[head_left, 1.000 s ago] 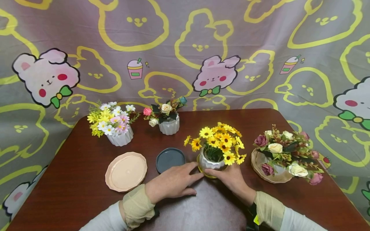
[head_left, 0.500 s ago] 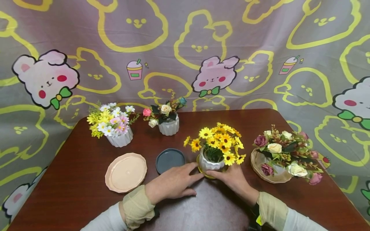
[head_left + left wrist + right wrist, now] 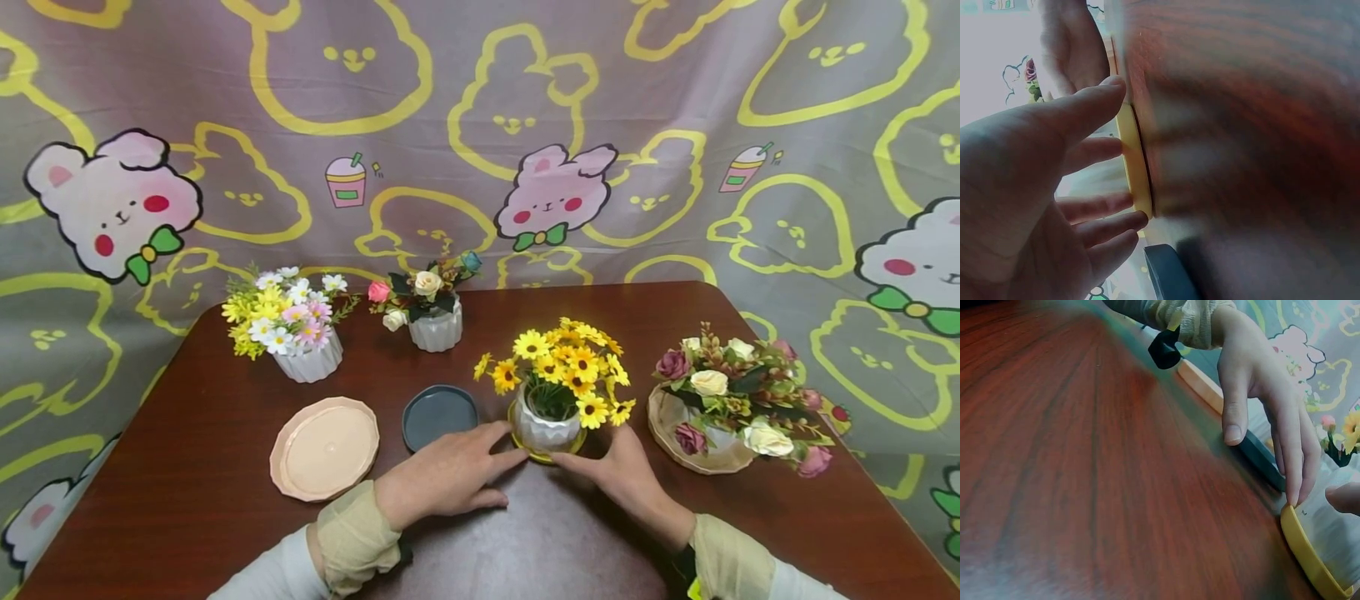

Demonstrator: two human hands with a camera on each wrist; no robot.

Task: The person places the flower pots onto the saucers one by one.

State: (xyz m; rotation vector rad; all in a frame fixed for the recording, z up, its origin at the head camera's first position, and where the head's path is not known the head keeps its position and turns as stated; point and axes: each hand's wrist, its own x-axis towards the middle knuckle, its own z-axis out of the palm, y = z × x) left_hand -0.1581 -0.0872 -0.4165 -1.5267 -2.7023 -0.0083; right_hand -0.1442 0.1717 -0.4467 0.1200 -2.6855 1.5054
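Note:
A white ribbed pot point(image 3: 550, 433) of yellow daisy-like flowers point(image 3: 570, 365) stands upright on a small yellow saucer point(image 3: 1305, 553), right of the table's middle. My left hand point(image 3: 442, 473) lies at the left of this saucer, its fairly straight fingertips touching the yellow rim point(image 3: 1137, 165), thumb apart. My right hand point(image 3: 628, 477) is at the other side with thumb and fingers spread. Its thumb points at the front of the saucer; in the right wrist view it looks apart from the pot. Its other fingertips are hidden behind the hand.
Left of the pot lie a dark blue-grey saucer point(image 3: 440, 417) and a peach saucer point(image 3: 326, 448). Behind stand a pot of daisies point(image 3: 309, 360) and a pot of small roses point(image 3: 437, 327). A rose arrangement point(image 3: 750, 400) sits on a tan saucer point(image 3: 671, 442) at right.
My right hand has drawn slightly right and away from the pot; its thumb has left the pot's front. The left hand, pot and saucers stay in place.

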